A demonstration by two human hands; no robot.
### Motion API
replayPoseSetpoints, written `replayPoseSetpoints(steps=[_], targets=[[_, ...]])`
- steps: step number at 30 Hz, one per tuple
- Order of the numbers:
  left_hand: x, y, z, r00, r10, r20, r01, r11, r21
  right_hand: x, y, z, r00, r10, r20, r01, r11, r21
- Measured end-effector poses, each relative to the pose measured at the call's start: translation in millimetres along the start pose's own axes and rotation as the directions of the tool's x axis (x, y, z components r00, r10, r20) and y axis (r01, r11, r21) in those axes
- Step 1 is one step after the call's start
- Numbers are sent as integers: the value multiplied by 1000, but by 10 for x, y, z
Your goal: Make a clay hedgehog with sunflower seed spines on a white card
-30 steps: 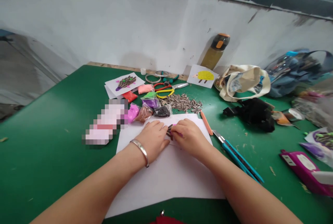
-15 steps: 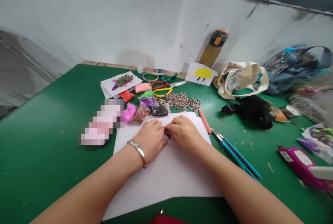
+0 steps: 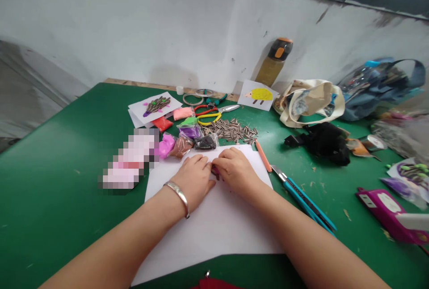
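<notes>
Fingers of our left hand (image 3: 194,179) and right hand (image 3: 236,170) were bent close together over a small dark and pink piece (image 3: 215,172) on the white paper (image 3: 214,226), mostly covering it. We could not tell whether either hand gripped it. Pixelation obscured a pinkish object (image 3: 129,159) left of the paper; the frame's right edge cut off the magenta device (image 3: 385,213).

Behind the paper (image 3: 208,231) lie bags (image 3: 182,146), then seeds (image 3: 233,131), with the cutter (image 3: 303,199) to its right.

no legible text, no readable labels, brands, numbers or signs
</notes>
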State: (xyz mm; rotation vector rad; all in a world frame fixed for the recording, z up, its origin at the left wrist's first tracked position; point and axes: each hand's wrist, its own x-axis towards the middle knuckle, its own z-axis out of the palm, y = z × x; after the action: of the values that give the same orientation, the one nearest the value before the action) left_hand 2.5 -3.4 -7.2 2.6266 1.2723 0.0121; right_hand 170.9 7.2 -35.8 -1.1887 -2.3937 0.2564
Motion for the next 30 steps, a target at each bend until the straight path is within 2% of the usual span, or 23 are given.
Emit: replayPoseSetpoints(steps=[3,16,22,30], targets=[[3,17,-10,1000,-16,27,16,1000,1,-1,2,0,1000,5,5,-5,1000,10],[5,-61,-25,999,37,-24,-37,999,18,-24,8,-34,998,60,-21,-59,998,36],[-11,-93,-22,1000,25,-9,-25,999,23,-70,-67,-88,998,30,51,-30,1000,2],[2,-88,-47,999,42,-25,-41,998,46,-61,-146,-6,996,68,66,-64,997,-52]])
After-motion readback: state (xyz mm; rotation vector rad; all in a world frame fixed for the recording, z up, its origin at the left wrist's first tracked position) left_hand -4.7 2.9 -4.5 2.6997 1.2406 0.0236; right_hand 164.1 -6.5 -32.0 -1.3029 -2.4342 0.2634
